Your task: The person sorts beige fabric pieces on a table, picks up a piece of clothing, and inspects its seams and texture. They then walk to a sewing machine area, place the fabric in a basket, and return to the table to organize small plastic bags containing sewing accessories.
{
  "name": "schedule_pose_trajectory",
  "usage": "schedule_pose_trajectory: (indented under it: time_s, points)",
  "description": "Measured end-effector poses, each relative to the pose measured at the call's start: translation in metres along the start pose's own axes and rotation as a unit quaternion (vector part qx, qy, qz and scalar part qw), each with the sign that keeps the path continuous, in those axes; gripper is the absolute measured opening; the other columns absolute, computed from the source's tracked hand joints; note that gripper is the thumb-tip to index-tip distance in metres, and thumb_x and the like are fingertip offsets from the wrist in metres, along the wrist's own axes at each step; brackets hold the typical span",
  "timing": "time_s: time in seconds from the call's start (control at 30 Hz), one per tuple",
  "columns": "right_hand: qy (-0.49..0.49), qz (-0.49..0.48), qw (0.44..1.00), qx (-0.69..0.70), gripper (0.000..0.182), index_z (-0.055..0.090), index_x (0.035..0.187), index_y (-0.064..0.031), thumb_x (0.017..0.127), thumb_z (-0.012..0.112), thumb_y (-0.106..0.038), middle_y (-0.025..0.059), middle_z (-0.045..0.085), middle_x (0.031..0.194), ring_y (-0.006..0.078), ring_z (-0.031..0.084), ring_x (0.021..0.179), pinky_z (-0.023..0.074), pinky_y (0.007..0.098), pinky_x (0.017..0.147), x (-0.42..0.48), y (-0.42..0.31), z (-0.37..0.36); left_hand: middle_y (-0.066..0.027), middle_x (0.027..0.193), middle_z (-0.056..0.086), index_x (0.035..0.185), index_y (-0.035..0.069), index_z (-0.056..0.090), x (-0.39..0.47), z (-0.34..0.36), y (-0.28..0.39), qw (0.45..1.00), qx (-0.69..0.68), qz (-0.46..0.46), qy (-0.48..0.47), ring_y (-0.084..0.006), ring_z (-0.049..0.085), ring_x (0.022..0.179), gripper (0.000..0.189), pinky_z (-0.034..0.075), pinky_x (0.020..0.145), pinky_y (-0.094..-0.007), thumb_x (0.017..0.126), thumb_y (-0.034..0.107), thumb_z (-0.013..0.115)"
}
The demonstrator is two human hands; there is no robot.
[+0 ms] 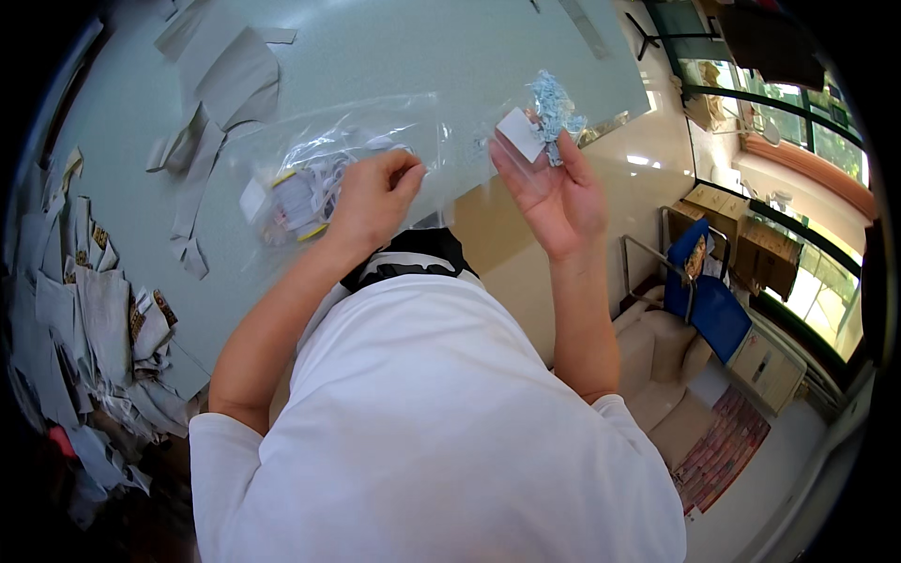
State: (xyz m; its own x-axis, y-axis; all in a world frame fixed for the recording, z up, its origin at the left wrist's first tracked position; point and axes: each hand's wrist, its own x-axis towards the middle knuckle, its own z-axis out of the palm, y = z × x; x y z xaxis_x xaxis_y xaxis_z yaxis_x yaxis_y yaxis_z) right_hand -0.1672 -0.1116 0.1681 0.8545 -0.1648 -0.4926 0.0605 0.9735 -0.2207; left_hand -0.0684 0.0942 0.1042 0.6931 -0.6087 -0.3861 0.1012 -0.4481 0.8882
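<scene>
My right hand (566, 193) is palm up at the table's near right edge, holding a small clear plastic bag with light blue pieces (552, 105) and a white card (520, 135) in it. My left hand (383, 193), its thumb and forefinger together, is over the near right part of a larger clear plastic bag (401, 116) lying on the table. Whether the fingers pinch that bag's plastic cannot be told. Inside the large bag are a spool with yellow rims (299, 202), loose white cord or elastic (329, 176) and a white tag (252, 200).
Pale fabric pieces (236, 77) lie on the light table (338, 56) beyond the large bag. More cloth scraps (102, 317) are piled at the left. A clear ruler (583, 27) lies at the far right. A blue chair (711, 310) and a beige sofa (654, 359) stand to the right.
</scene>
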Motion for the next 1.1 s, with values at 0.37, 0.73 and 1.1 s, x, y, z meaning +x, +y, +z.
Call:
schedule_pose_trajectory:
  time_s: [0.37, 0.73, 1.1]
  points:
    - [-0.026, -0.034, 0.998, -0.04, 0.042, 0.041, 0.135, 0.0024, 0.103, 0.039, -0.025, 0.0167, 0.047, 0.136, 0.0372, 0.042, 0.13, 0.0347, 0.0487, 0.111, -0.014, 0.018, 0.011, -0.0058, 0.081, 0.064, 0.109, -0.002, 0.058, -0.011, 0.005, 0.058, 0.98, -0.193, -0.023, 0.042, -0.011, 0.06, 0.068, 0.026, 0.047, 0.056, -0.0231, 0.088, 0.012, 0.065]
    - [-0.059, -0.034, 0.978, -0.197, 0.034, 0.047, 0.128, 0.0005, 0.1, 0.045, -0.018, 0.0128, 0.056, 0.123, 0.0258, 0.056, 0.111, 0.045, 0.0424, 0.097, 0.017, 0.016, -0.013, -0.0076, 0.089, 0.065, 0.094, -0.001, 0.062, -0.01, 0.021, 0.057, 0.865, -0.468, -0.16, -0.082, -0.0131, 0.06, 0.068, 0.016, 0.048, 0.053, -0.0254, 0.094, 0.015, 0.059]
    - [0.097, -0.309, 0.689, -0.649, 0.025, 0.065, 0.105, 0.0002, 0.087, 0.068, -0.017, 0.0063, 0.066, 0.097, 0.0149, 0.062, 0.088, 0.0516, 0.0285, 0.077, 0.026, -0.039, -0.108, -0.0036, 0.063, 0.058, 0.076, 0.002, 0.06, 0.043, 0.099, 0.028, 0.916, -0.375, -0.135, 0.054, -0.0094, 0.05, 0.048, 0.018, 0.037, 0.041, -0.0247, 0.086, 0.014, 0.07]
